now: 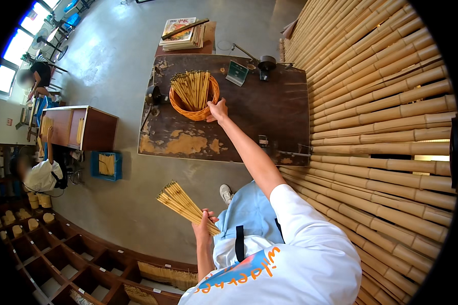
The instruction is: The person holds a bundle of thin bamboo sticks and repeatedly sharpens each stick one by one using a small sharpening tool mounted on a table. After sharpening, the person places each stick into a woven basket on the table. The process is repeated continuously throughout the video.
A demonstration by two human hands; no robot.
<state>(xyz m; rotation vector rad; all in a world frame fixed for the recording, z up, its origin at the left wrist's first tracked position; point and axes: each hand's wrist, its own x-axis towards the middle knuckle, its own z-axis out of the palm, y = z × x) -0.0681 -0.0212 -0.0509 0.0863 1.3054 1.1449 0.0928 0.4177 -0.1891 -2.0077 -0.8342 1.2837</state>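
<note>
My left hand is closed around a fanned bundle of thin bamboo sticks, low in front of my body. Their dark-tipped ends point up and to the left, away from me. With my arm stretched out over the dark wooden table, my right hand grips the near right rim of a round orange wicker basket. More bamboo sticks of the same kind lean in that basket, tips outward. Part of the basket's rim is hidden behind my fingers.
Black clamp lamps and a small green stand are on the table. A bamboo-pole wall runs along my right. Leftward are a blue crate of sticks, a wooden cabinet, a seated person and compartmented shelving.
</note>
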